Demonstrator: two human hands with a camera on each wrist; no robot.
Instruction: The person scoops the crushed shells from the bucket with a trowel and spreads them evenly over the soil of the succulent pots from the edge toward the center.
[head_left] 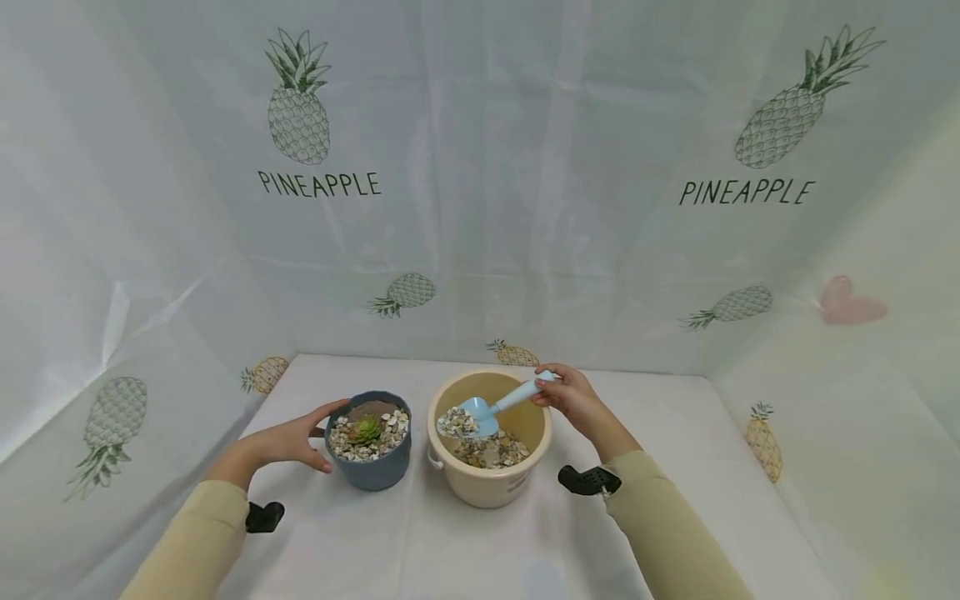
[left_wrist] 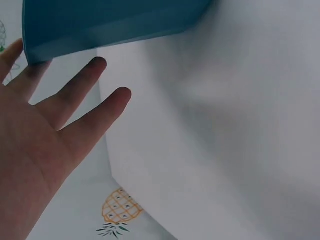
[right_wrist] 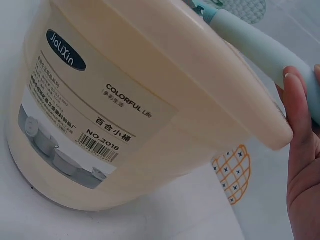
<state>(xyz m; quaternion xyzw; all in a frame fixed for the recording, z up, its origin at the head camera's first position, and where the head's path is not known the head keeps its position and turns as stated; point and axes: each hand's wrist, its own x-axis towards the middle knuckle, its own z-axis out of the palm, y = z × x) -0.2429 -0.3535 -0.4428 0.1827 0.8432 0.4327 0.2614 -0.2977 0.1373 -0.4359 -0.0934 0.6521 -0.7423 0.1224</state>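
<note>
A blue-grey flower pot (head_left: pixel 375 477) holds a green succulent (head_left: pixel 366 429) ringed by pale pebbles. At its left side is my left hand (head_left: pixel 291 440), fingers spread and fairly straight, with fingertips at the pot's wall in the left wrist view. My right hand (head_left: pixel 576 402) grips the handle of a light blue scoop (head_left: pixel 516 396) over the right rim of a cream bucket (head_left: pixel 483 490). Pebbles (head_left: pixel 457 422) lie in the scoop's blade, which is inside the bucket's opening. More pebbles (head_left: pixel 491 454) cover part of the bucket's bottom. The right wrist view shows the bucket's printed label (right_wrist: pixel 95 115).
Pot and bucket stand side by side on a white-covered table (head_left: pixel 337 550). Behind and around it hangs a pale curtain (head_left: pixel 525 233) printed with pineapples. A small handle lug (head_left: pixel 435 461) sticks out at the bucket's left.
</note>
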